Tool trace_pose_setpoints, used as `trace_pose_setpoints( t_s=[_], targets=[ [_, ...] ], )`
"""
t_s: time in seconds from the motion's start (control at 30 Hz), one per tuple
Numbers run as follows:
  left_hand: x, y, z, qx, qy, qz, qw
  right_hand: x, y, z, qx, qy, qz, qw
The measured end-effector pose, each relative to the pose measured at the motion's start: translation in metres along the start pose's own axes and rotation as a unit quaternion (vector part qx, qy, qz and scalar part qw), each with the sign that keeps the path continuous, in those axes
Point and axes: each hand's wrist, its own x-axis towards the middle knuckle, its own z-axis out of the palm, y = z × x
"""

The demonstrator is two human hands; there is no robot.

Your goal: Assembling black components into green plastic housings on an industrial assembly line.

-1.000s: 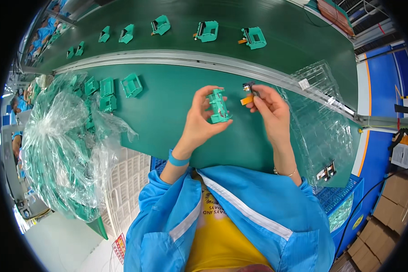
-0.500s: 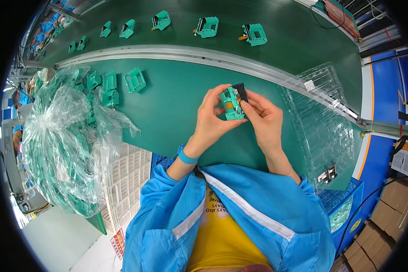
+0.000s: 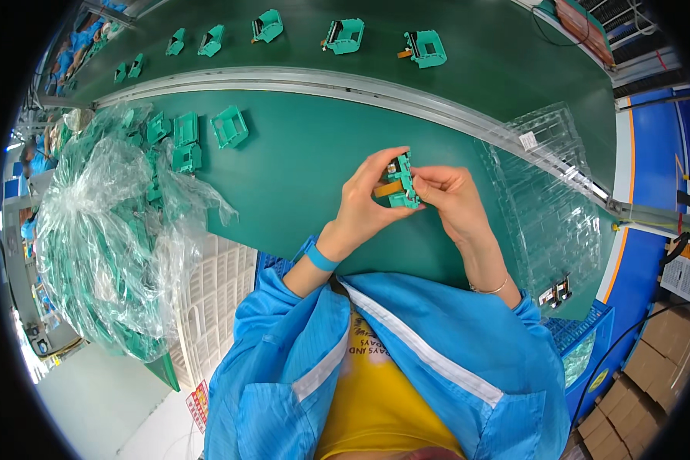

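Above the green work surface I hold a green plastic housing point(image 3: 403, 198) with dark parts inside and an orange-brown flat ribbon cable sticking out to the left. My left hand point(image 3: 359, 201) grips it between the thumb at the bottom and fingers at the top. With bent fingers, my right hand point(image 3: 458, 205) pinches at its right side; the fingertips partly hide that edge. Further left on the surface lie several bare green housings, among them a square one point(image 3: 230, 127).
A clear plastic bag point(image 3: 103, 238) of green parts fills the left side. A clear blister tray point(image 3: 552, 199) lies at the right, with a small metal-and-black part point(image 3: 555, 293) near its lower end. Beyond a metal rail point(image 3: 284, 74), several housings stand on a dark green belt point(image 3: 491, 61).
The housing has been turned, so its ribbon cable now points left and the black part shows less. My right hand has shifted slightly down and right. The housings on the belt have moved slightly left.
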Motion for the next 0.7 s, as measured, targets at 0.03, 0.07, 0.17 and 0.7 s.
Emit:
trace_pose_setpoints(
  t_s=[0.03,0.07,0.17,0.7],
  targets=[
    [-0.002,0.0,-0.001,-0.036,0.004,-0.013,0.999,-0.001,0.0,0.001,0.0,-0.004,0.002,1.0],
    [-0.002,0.0,-0.002,-0.034,0.008,-0.014,0.999,-0.003,0.0,0.005,-0.005,0.007,0.003,1.0],
    [0.006,0.001,-0.014,-0.045,-0.045,-0.036,0.997,-0.002,-0.001,0.016,-0.011,0.025,-0.01,1.0],
    [0.029,-0.069,-0.219,0.416,0.172,-0.057,0.891,0.135,-0.082,-0.082,-0.793,0.363,-0.14,0.468]
  ],
)
